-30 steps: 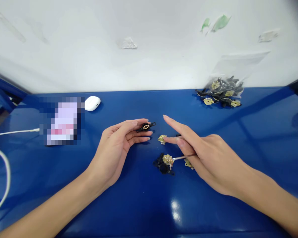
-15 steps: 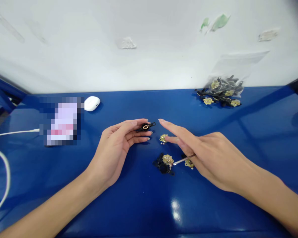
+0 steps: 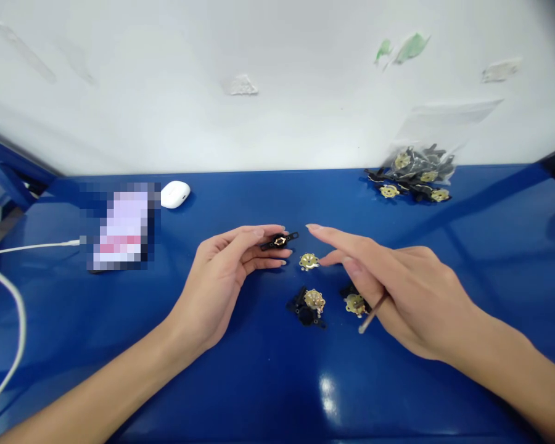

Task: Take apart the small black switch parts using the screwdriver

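While the left hand (image 3: 222, 277) pinches a small black plastic bracket with a brass centre (image 3: 280, 240) above the blue bench (image 3: 259, 370), the right hand (image 3: 398, 290), fingers loosely spread yet gripping a thin metal rod (image 3: 372, 314), should settle lightly on the loose brass disc (image 3: 308, 261) just beside that bracket.

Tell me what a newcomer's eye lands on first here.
Two bare hands meet mid-table: the left hand pinches a small black part, and the right hand reaches toward a brass disc beside it. At the table's far right edge lies a clear bag of similar parts.
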The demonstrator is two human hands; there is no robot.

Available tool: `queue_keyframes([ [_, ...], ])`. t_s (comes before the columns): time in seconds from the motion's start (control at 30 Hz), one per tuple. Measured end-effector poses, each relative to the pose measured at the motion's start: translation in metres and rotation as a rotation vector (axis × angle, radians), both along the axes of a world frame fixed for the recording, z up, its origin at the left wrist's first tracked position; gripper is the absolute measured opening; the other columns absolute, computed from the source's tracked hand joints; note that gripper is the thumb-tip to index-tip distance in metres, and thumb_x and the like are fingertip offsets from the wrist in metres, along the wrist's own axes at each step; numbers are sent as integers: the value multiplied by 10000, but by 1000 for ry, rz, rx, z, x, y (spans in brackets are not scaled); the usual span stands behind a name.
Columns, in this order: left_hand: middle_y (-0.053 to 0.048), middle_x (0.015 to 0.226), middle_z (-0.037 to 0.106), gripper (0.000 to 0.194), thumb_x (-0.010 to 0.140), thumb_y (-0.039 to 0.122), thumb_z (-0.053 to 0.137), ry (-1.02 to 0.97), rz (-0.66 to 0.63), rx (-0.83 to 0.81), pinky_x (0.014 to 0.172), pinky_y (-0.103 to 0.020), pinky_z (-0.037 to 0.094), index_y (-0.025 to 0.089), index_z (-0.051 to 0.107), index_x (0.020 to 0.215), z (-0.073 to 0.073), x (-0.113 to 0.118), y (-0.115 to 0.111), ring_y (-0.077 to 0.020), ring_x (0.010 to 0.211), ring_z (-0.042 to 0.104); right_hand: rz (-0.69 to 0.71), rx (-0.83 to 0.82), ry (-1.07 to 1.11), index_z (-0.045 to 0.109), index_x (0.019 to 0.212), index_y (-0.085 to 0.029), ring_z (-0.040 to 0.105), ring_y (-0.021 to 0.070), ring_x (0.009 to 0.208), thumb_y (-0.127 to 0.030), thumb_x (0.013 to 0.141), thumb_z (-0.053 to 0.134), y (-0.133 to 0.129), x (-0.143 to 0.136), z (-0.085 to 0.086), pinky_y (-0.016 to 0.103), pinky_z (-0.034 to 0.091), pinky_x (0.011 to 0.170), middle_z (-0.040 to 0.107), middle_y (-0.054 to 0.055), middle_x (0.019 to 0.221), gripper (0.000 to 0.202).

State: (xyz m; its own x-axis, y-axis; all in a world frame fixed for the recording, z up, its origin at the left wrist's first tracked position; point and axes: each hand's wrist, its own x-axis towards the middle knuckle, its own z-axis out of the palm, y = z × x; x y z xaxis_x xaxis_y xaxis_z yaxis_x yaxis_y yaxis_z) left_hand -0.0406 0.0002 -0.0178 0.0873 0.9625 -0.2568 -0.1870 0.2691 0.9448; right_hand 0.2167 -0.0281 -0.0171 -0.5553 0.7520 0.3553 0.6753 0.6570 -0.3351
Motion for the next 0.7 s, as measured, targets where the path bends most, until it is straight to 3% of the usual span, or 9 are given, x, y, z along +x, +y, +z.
queue_keyframes([
  [0.2,-107,1180,918,245,1103,335,759,-11,-247,71,985,-335,723,195,951,1162,2,2,-5,-266,1018,890,-62,139,0,597,1577,-172,767,143,701,-209,1229,457,-1,-6,2,265,534,576,839,26,1013,377],
  [0.33,-94,1194,923,202,1090,306,814,-27,-377,59,999,-311,717,204,937,1213,4,4,-9,-255,1073,895,-48,138,66,671,1457,-173,653,106,609,-265,1223,544,-1,-9,1,247,478,546,785,12,983,282],
  [0.47,-56,1120,933,247,963,213,942,55,-409,80,931,-276,714,225,921,1209,3,4,-12,-248,1045,902,-29,142,89,694,1374,-164,587,106,589,-218,1204,561,1,-9,-1,252,440,535,736,6,944,222],
  [0.7,-67,1057,938,241,916,215,978,88,-365,81,915,-273,719,201,905,1146,2,2,-10,-254,1007,918,-31,132,110,702,1361,-183,541,104,572,-155,1163,620,0,-10,-1,266,407,519,701,-20,913,216],
])
